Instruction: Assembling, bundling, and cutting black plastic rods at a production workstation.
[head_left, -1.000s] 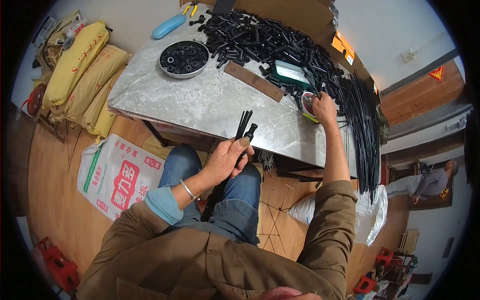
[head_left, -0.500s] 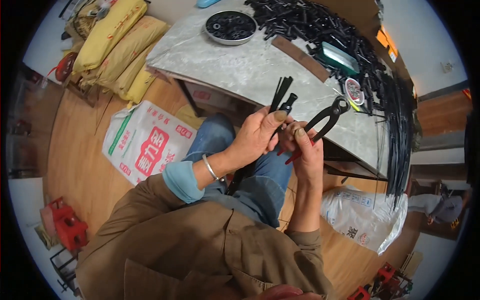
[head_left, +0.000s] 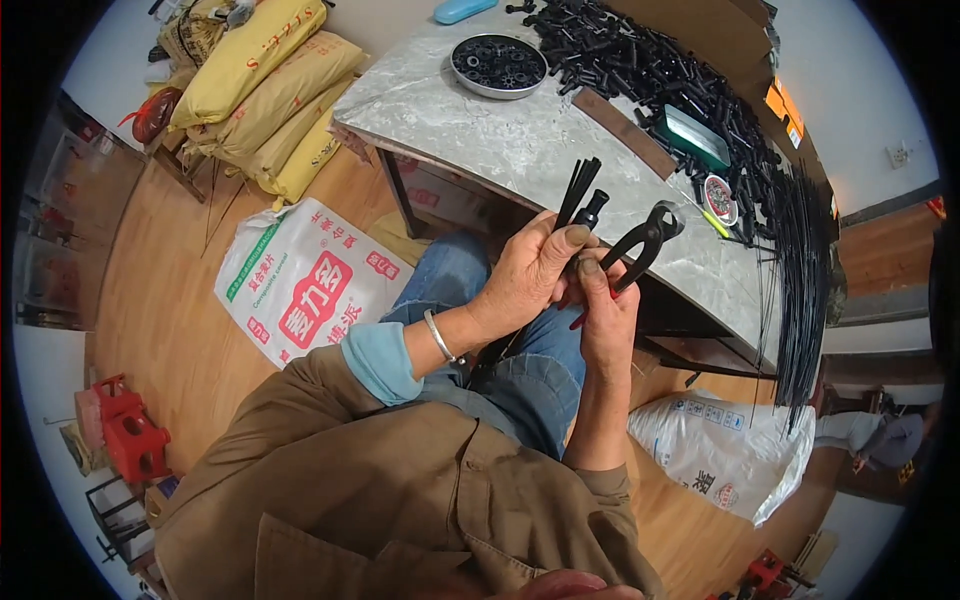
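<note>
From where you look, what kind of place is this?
Probably a small workshop for hand assembly. A metal-topped table carries a heap of black plastic parts and long black rods, filled sacks lie on the wooden floor, and the right hand holds pincers.

bright, even daylight | soft shadows | sharp centre | fisheye bending, black rim

In my left grip I hold one bundle of thin black rods. In my right grip I hold one pair of black pincers. On the table beyond my grips I count one round black tray, one flat brown bar, one green box, and one big heap of black tubes, too many to count. Left of my grips I count four yellow sacks and one white sack.
</note>
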